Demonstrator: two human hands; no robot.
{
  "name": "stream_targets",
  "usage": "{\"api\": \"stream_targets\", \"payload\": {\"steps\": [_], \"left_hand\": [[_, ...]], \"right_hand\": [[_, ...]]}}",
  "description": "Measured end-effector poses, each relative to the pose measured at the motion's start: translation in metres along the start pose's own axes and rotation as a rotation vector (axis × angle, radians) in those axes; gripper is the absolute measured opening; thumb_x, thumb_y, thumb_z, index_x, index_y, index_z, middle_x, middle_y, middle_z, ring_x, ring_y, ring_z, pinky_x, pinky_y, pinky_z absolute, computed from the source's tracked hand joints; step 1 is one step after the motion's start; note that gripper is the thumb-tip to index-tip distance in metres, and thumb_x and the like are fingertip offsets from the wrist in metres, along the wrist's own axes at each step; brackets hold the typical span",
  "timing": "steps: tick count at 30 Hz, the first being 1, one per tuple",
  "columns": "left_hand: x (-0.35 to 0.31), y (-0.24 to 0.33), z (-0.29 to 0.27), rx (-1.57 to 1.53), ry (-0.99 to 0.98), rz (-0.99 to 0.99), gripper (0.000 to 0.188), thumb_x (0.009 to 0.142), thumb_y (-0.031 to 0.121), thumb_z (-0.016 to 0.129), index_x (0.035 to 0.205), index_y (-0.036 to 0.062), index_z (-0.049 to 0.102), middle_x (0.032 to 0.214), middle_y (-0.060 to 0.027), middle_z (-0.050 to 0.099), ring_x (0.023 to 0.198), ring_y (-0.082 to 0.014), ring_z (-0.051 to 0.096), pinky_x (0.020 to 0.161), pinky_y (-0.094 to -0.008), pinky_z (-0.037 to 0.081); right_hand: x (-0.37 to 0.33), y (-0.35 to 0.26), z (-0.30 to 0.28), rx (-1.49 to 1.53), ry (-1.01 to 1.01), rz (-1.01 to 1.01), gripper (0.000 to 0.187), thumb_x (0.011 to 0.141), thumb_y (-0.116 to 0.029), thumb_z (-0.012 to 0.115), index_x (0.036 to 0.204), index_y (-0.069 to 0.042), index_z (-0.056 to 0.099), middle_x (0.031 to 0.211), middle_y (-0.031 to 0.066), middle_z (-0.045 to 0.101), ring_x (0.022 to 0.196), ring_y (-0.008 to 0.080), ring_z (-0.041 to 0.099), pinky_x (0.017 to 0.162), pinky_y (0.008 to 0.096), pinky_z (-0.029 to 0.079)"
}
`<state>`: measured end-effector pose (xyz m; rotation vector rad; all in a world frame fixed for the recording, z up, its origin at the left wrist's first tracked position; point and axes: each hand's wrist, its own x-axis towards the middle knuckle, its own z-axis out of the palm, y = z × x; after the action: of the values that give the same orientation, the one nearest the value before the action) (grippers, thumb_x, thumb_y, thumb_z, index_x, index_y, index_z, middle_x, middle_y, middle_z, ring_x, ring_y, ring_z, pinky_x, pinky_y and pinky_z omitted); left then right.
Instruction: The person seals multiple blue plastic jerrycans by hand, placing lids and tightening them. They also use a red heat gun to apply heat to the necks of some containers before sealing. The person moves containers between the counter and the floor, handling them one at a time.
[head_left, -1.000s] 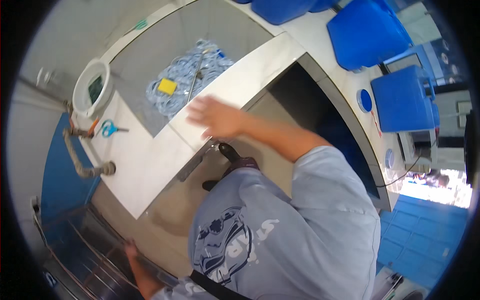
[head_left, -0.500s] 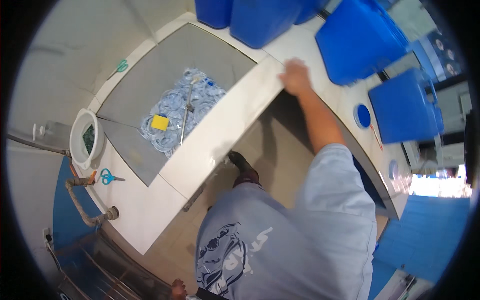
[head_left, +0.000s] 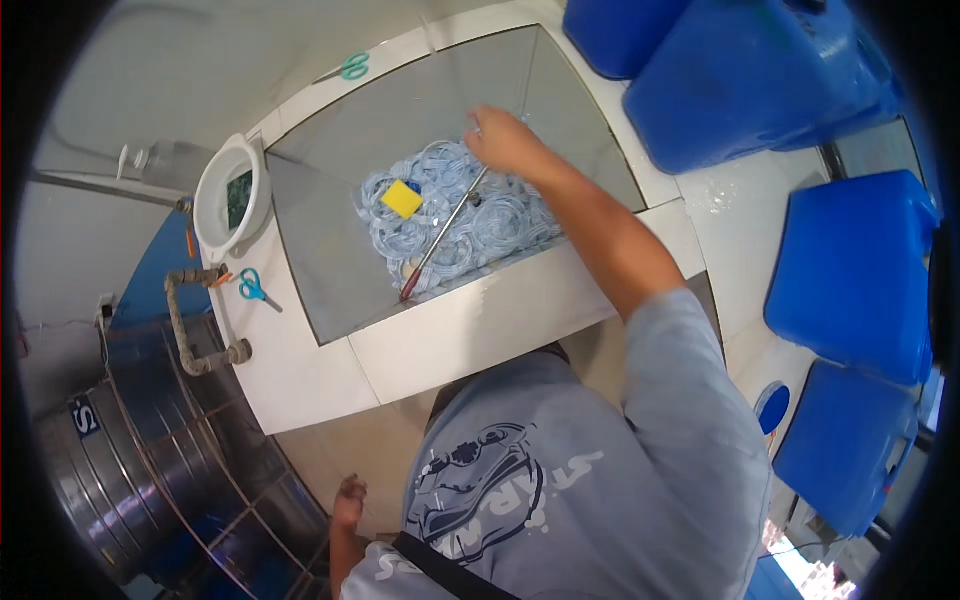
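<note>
My right hand [head_left: 508, 145] reaches over the grey basin [head_left: 325, 270], fingers bent and slightly apart, at the upper end of a thin metal rod [head_left: 440, 237] with a dark red handle. No hold on the rod shows. Under the rod lies a heap of coiled pale-blue plastic strips or tubing [head_left: 500, 222]; its exact kind is unclear. A yellow sponge [head_left: 402, 199] rests on the heap, left of the rod. Low at my left side, away from the counter, hangs my left hand [head_left: 349, 500], its fingers loosely bent and no object visible in it.
Left of the basin stand a white tub [head_left: 212, 205] with a green scouring pad [head_left: 239, 200] and blue scissors [head_left: 254, 286]. Green scissors [head_left: 354, 67] lie on the back ledge. A pipe [head_left: 178, 325] juts out at left. Large blue jerrycans [head_left: 845, 270] line the right counter.
My right hand has moved from the counter's right edge to over the basin. My body and view have shifted toward the basin. My left hand now shows more fully.
</note>
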<state>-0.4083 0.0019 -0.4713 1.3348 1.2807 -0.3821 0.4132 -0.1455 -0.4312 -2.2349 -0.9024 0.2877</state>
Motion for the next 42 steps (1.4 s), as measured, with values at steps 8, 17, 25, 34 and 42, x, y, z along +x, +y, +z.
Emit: {"api": "stream_targets", "payload": {"steps": [8, 17, 25, 34, 42], "left_hand": [[-0.041, 0.182, 0.030, 0.139, 0.185, 0.303, 0.045, 0.102, 0.020, 0.064, 0.140, -0.0016, 0.051, 0.121, -0.0085, 0.065, 0.110, -0.0164, 0.061, 0.098, -0.0304, 0.048], [0.071, 0.315, -0.001, 0.360, 0.530, 0.855, 0.017, 0.092, 0.014, 0.071, 0.102, 0.0006, 0.067, 0.084, -0.0079, 0.064, 0.075, -0.0172, 0.058, 0.070, -0.0309, 0.049], [0.112, 0.315, -0.008, 0.502, 0.607, 0.968, 0.025, 0.074, 0.021, 0.080, 0.088, 0.0082, 0.064, 0.067, -0.0046, 0.053, 0.060, -0.0233, 0.054, 0.055, -0.0353, 0.044], [0.114, 0.320, -0.016, 0.531, 0.564, 1.005, 0.029, 0.068, 0.026, 0.082, 0.083, 0.0097, 0.063, 0.063, -0.0028, 0.050, 0.056, -0.0250, 0.053, 0.052, -0.0370, 0.042], [0.122, 0.297, -0.013, 0.402, 0.553, 0.937, 0.024, 0.072, 0.016, 0.076, 0.089, 0.0056, 0.063, 0.069, -0.0049, 0.048, 0.061, -0.0226, 0.047, 0.055, -0.0350, 0.039]], "right_hand": [[0.135, -0.033, 0.001, 0.770, -0.095, 0.369, 0.015, 0.092, -0.012, 0.066, 0.102, -0.002, 0.069, 0.087, 0.0035, 0.074, 0.067, 0.0113, 0.067, 0.055, 0.0246, 0.055], [0.140, -0.089, 0.114, -0.381, -0.252, 0.282, 0.060, 0.099, -0.056, 0.048, 0.125, -0.008, 0.070, 0.135, 0.0149, 0.066, 0.119, 0.0335, 0.066, 0.099, 0.0470, 0.053], [0.086, -0.027, 0.320, -0.643, -0.615, 0.266, 0.068, 0.097, -0.033, 0.060, 0.157, -0.017, 0.034, 0.141, 0.0237, 0.055, 0.126, 0.0402, 0.060, 0.102, 0.0478, 0.052], [0.085, -0.003, 0.370, -0.484, -0.394, 0.449, 0.077, 0.082, -0.035, 0.077, 0.141, -0.008, 0.036, 0.125, 0.0269, 0.056, 0.121, 0.0468, 0.060, 0.101, 0.0495, 0.052], [0.123, 0.035, 0.169, -0.155, -0.372, 0.371, 0.064, 0.084, -0.031, 0.067, 0.143, -0.011, 0.052, 0.113, 0.0207, 0.067, 0.100, 0.0323, 0.065, 0.074, 0.0431, 0.056]]}}
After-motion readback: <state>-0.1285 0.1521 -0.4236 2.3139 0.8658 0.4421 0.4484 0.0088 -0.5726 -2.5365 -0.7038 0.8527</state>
